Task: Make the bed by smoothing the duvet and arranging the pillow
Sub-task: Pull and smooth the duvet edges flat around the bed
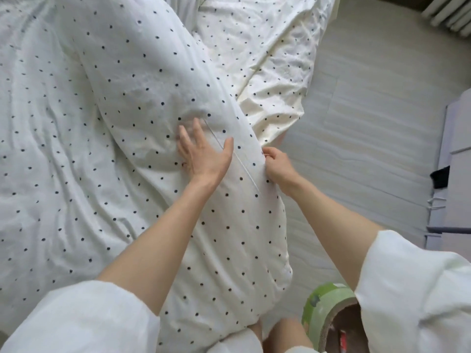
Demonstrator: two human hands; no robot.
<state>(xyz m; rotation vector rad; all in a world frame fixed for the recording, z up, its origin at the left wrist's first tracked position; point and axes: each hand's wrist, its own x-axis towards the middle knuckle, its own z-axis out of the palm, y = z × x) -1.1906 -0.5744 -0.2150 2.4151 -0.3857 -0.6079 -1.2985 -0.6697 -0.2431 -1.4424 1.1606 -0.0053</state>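
A white duvet (107, 128) with small dark dots covers the bed, bunched into a thick fold that runs from the top centre down to the lower middle. My left hand (204, 151) lies flat on that fold with its fingers spread. My right hand (277, 166) pinches the duvet's right edge beside a thin seam line. A flatter, creamier dotted layer (270, 62) lies at the upper right. No pillow can be told apart in this view.
Pale grey floor (369, 123) lies to the right of the bed. A green roll of tape (328, 309) sits at the bottom right by my legs. Pale furniture (456, 159) with a dark item on it stands at the right edge.
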